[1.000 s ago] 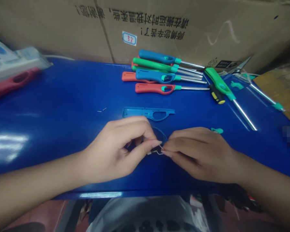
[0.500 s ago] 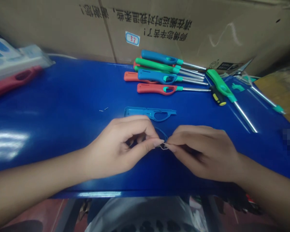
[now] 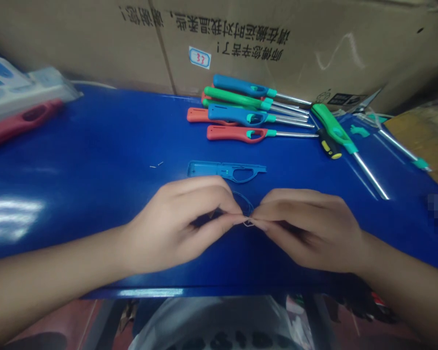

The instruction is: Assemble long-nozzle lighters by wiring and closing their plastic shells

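Two bare hands meet near the middle of the picture, over a shiny blue worktop (image 3: 76, 194). The left hand (image 3: 184, 226) has its thumb and first finger pinched on a thin, pale wire (image 3: 248, 222). The right hand (image 3: 310, 231) pinches the same wire from the other side, so the fingertips are very close together. The wire is bent and tiny, and the fingers hide its ends. Just above the left hand in the picture lies a blue shell (image 3: 211, 169), with its hollow side up. A thin blue curve (image 3: 246, 200) shows between the hands, but most of it is hidden. Two little pins (image 3: 152, 166) lie left of the shell. In the upper middle is a pile of lighters (image 3: 237, 114) in blue, green and red, with their metal tubes pointing right. A green lighter (image 3: 336, 130) lies slanted to the right of them, beside a black and yellow screwdriver (image 3: 329, 145). At the left edge is a red handle (image 3: 22, 125). A big brown box (image 3: 95, 48) with upside-down writing stands across the top, and a sticker (image 3: 200, 58) on it says 33.
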Available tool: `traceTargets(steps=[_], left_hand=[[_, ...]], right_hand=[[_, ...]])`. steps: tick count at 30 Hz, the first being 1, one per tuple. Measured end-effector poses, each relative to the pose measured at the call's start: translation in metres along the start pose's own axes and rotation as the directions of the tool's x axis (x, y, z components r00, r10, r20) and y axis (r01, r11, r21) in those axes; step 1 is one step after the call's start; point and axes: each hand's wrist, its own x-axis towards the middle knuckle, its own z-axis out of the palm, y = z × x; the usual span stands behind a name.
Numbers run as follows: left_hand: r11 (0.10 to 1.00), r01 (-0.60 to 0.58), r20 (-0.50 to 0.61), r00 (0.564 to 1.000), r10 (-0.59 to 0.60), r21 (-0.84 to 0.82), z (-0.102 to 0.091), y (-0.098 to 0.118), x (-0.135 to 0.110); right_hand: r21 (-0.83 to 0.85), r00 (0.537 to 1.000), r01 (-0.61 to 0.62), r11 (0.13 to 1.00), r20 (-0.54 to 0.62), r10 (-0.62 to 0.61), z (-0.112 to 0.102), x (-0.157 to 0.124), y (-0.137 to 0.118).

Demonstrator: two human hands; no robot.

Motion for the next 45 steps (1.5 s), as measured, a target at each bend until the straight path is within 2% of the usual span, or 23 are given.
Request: traceTargets(steps=[6,11,22,33,37,41,45], left_hand=[[0.988,0.139,-0.055,0.988,-0.143,-0.069,0.003,-0.005,0.001],[0.981,0.169,-0.094,0.980,-0.178,-0.096,0.006,-0.004,0.000],[0.957,0.213,-0.133,0.961,-0.241,-0.198,0.006,0.000,0.000],[1.000,0.007,-0.181,0.983,-0.004,0.018,0.001,-0.002,0.000],[0.992,-0.058,-0.156,0.985,0.075,0.108,-0.001,-0.002,-0.001],[0.989,-0.078,-0.122,0.988,0.094,0.129,-0.004,-0.003,-0.002],[0.993,-0.087,-0.112,0.989,0.096,0.080,-0.006,-0.002,-0.003]], right_hand=[[-0.003,0.992,-0.060,0.998,-0.111,0.059,-0.003,0.006,-0.002],[0.021,0.991,-0.081,0.996,-0.105,0.083,0.000,0.006,-0.001],[-0.015,0.994,-0.026,1.000,-0.108,0.024,0.001,0.005,0.001],[-0.058,0.996,-0.015,0.998,-0.087,0.010,0.000,0.001,0.000],[-0.108,0.996,-0.004,0.994,-0.093,-0.006,0.001,-0.001,0.000],[-0.129,0.996,0.014,0.992,-0.084,-0.025,0.001,-0.002,0.001],[-0.108,0.997,0.026,0.994,-0.073,-0.034,0.001,-0.002,0.002]])
